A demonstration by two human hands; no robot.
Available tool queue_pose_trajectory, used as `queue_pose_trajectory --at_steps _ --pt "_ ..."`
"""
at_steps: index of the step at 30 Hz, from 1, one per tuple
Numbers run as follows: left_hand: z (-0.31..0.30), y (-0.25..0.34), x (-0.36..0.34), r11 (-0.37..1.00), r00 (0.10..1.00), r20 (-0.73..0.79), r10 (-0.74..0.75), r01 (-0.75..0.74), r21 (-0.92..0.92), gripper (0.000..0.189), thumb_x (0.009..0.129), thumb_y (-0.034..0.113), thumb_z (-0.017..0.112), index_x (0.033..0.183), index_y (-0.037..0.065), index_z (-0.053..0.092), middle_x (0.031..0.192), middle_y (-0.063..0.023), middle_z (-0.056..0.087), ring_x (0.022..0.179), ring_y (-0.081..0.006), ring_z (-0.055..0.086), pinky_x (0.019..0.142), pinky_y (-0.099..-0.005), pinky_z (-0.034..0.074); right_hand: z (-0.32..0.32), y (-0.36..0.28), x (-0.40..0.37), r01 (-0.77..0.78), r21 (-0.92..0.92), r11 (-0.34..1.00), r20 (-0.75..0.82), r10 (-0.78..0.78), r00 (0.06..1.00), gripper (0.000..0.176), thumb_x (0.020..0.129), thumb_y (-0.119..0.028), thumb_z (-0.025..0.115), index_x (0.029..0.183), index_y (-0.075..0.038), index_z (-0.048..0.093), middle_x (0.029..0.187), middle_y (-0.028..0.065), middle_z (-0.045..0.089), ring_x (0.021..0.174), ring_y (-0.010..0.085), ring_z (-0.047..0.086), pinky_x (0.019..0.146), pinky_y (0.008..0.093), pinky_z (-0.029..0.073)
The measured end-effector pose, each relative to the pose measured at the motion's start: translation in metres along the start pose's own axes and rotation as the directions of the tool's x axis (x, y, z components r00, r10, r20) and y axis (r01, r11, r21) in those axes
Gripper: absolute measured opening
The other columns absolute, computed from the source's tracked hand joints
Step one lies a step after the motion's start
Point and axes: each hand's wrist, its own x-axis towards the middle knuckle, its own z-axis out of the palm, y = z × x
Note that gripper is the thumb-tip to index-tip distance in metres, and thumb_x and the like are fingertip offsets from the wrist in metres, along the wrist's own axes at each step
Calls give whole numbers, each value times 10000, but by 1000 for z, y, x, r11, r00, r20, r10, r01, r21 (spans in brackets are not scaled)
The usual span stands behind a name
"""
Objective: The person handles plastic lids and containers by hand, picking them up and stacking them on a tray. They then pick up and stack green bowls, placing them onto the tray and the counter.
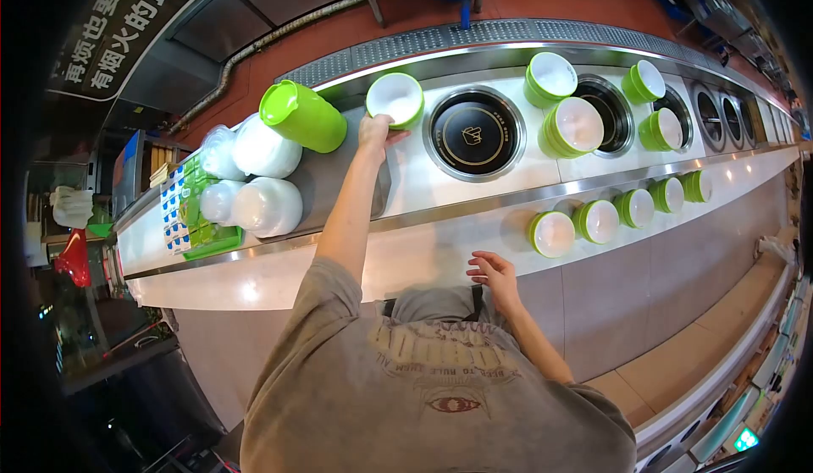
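One green bowl with a white interior [395, 97] is located at the far side of the counter [419, 197], between the green pitcher [315, 122] and the nearest round black well cover [476, 137]. Left hand [376, 136] touches the bowl's near wall with its thumb, fingers extended below; whether they grip it cannot be determined. Right hand [495, 276] holds nothing, fingers parted and slightly bent, near the counter's front edge.

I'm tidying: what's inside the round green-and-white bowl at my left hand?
Inside the bowl at your left hand, only white interior shows; the surface beneath is covered.
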Motion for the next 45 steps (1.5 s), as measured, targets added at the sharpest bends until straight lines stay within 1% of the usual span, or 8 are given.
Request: queue_pose_trajectory --at_steps 11,20,23,28,33,35,38,45 --pt "-61 -53 -195 791 841 347 416 -523 319 736 784 -121 536 1479 119 489 1402 -115 604 1221 -262 619 966 -357 511 64 -90 22 -417 308 855 612 157 775 788 985 -673 409 1577 -179 243 1436 222 517 1198 350 628 915 494 576" --pt "-101 -5 -252 663 836 363 411 -547 510 783 840 -70 596 1521 280 431 1334 -187 622 1100 -379 667 926 -365 524 114 -73 33 -258 188 948 697 57 715 932 840 -650 676 1532 -123 340 1528 97 443 1414 318 419 1158 580 363" --pt "-124 0 -254 750 840 254 479 -542 380 765 862 -7 658 1543 222 396 1335 -186 635 1128 -332 671 943 -365 524 143 -88 43 -332 288 899 649 72 757 929 758 -460 861 1486 -130 388 1447 53 513 1339 251 502 1117 439 441" --pt "-165 -25 -247 736 763 34 645 -633 239 705 909 81 691 1541 102 380 1340 -176 639 1185 -275 643 983 -371 513 213 -151 83 245 388 889 459 -416 785 881 781 -271 871 1477 -107 356 1397 49 523 1295 238 521 1094 416 448" --pt "-188 -67 -252 849 861 -27 508 -494 188 598 905 58 669 1473 83 483 1299 -176 655 1186 -257 641 969 -364 521 300 -237 107 870 -27 493 372 -802 467 933 698 -158 904 1415 -127 308 1346 139 477 1223 256 538 994 385 506" --pt "-193 -84 -254 862 875 -16 484 -473 182 558 903 48 659 1443 75 519 1283 -173 662 1176 -249 643 958 -361 528 331 -246 125 952 -63 300 378 -875 301 929 689 -223 917 1394 -140 318 1307 160 528 1186 283 589 951 401 543" --pt "-197 -100 -255 866 881 10 473 -467 176 520 899 36 651 1409 69 555 1267 -167 670 1152 -247 651 936 -357 539 362 -249 125 890 -422 174 400 -845 355 954 664 -337 937 1379 -138 338 1227 196 609 1109 315 656 889 406 581" --pt "-205 -98 -243 835 867 56 495 -492 246 484 889 17 644 1367 59 583 1243 -173 672 1110 -272 663 912 -360 557 389 -215 157 881 -469 58 490 -813 314 960 612 -358 928 1358 -165 355 1226 212 618 1114 393 636 879 478 547"
